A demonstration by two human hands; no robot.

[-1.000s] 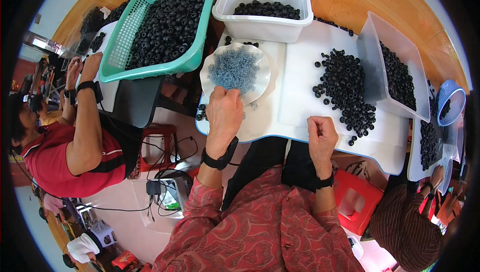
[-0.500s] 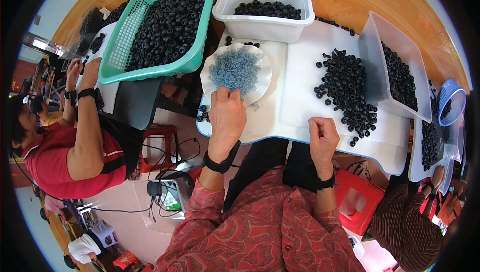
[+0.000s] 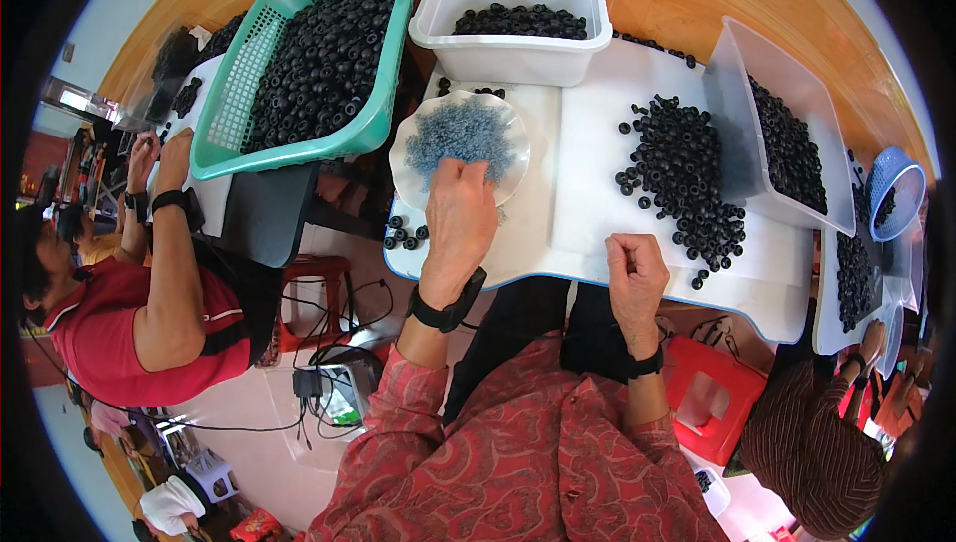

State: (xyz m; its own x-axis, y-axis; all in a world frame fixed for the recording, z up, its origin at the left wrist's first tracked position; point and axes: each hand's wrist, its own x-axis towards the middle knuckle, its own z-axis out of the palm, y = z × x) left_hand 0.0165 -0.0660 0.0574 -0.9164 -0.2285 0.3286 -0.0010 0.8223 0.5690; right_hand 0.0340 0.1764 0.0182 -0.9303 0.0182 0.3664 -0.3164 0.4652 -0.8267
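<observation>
My left hand (image 3: 461, 215) reaches over the near edge of a white wavy-rimmed plate (image 3: 520, 165). Its fingertips are pinched together in a heap of tiny translucent blue-grey pieces (image 3: 456, 132); whatever they grip is hidden. Close to the front edge of the white table, my right hand (image 3: 637, 278) is closed, thumb against curled fingers, and its contents cannot be seen. Beyond it and to the right spreads a loose pile of small black round parts with holes (image 3: 679, 158). Several more black parts (image 3: 406, 233) lie left of my left wrist.
A green basket (image 3: 227, 94) full of black parts stands at the left. White tub (image 3: 518, 62) and translucent bin (image 3: 742, 134), both with black parts, stand at the back and right. A co-worker in red (image 3: 149, 333) sits left; another person (image 3: 812, 452) sits right.
My left hand has moved slightly right and farther over the plate, its fingertips now in the blue-grey heap. The right hand stays closed in nearly the same place. The whole view has shifted a little.
</observation>
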